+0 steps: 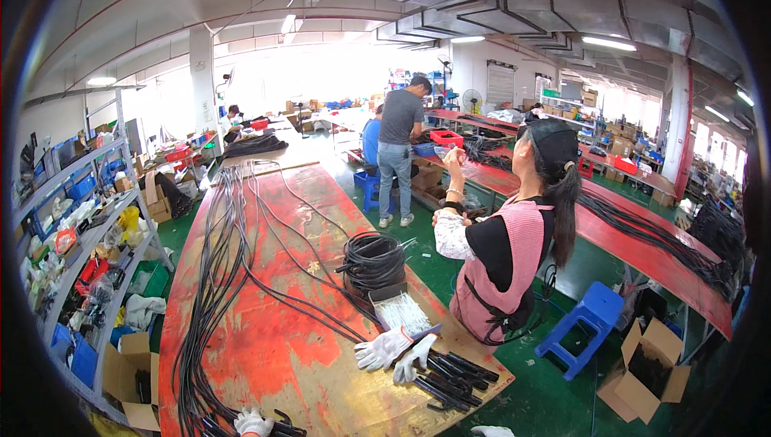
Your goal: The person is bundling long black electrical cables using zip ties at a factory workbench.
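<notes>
At the lower edge my left hand (pixel 255 422), in a white glove, lies over the near black cable ends (pixel 287 427); its fingers look closed on them, though the frame cuts off the rest. A sliver of white at the lower edge looks like my right hand (pixel 491 431), off the table's right edge; its fingers are hidden. Long black cables (pixel 218 276) run down the left side of the table. Two white gloves (pixel 384 349) lie beside an open box of thin white strips (pixel 401 312). More black cable ends (pixel 456 379) are heaped at the near right corner, and a coil of black cable (pixel 374 262) sits behind the box.
The worn red table (pixel 309 349) stretches away ahead. A person in a pink vest (pixel 502 252) stands close along its right side. Past them are a blue stool (pixel 582 324) and an open carton (pixel 646 369). Loaded shelves (pixel 88 236) line the left. Two people work farther back.
</notes>
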A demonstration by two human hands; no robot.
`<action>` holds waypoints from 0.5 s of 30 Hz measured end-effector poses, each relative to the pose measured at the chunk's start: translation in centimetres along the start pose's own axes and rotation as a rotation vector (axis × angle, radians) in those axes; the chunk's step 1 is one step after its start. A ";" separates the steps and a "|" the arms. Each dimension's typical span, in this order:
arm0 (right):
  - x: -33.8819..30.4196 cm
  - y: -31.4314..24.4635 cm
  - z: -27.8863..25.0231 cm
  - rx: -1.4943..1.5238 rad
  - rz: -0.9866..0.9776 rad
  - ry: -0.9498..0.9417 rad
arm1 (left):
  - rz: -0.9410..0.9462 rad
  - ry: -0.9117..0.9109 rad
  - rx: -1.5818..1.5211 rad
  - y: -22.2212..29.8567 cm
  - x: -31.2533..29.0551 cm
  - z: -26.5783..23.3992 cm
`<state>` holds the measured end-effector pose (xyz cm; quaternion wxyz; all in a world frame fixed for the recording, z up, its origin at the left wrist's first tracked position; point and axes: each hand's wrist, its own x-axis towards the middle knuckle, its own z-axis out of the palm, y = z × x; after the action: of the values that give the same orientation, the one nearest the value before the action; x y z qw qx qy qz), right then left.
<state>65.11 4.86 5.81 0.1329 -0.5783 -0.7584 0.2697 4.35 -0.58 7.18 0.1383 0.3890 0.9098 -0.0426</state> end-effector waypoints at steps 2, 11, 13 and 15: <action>0.6 0.0 -0.1 -0.019 -0.003 -0.025 | 0.083 -0.054 -0.019 -0.3 -0.7 0.2; 7.2 -5.7 -1.8 -0.021 -0.388 -0.057 | 0.203 -0.058 0.136 3.2 -3.8 -1.3; 9.3 -7.6 -1.9 -0.006 -0.488 -0.089 | 0.151 -0.057 0.142 2.8 -4.8 -1.5; 10.4 -6.9 -1.6 -0.030 -0.571 -0.052 | 0.159 -0.047 0.116 3.7 -4.3 -1.4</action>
<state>57.28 13.87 9.89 0.1754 -0.3363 -0.8975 0.2249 9.53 -0.71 9.86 0.1398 0.4662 0.8686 -0.0930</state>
